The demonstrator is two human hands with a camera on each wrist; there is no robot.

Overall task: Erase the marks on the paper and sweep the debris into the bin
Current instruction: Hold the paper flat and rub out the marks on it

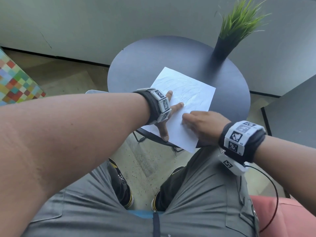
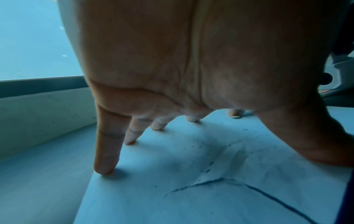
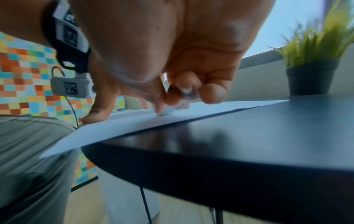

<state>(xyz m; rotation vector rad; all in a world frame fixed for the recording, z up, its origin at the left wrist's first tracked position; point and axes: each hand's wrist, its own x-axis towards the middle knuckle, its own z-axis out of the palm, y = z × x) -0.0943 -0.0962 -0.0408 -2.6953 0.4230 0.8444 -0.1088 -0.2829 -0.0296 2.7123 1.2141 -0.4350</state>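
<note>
Potted grass plant (image 1: 227, 36) on round table (image 1: 136, 69)

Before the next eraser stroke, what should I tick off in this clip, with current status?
1. Left hand presses the paper flat with spread fingers: ok.
2. Right hand pinches the eraser, tip on paper: ok.
3. Marks gone: not ok, scribbles remain.
4. Paper fully on the table: not ok, near corner overhangs.
5. Debris swept: not ok, crumbs on the sheet.
6. Bin within reach: cannot tell.
</note>
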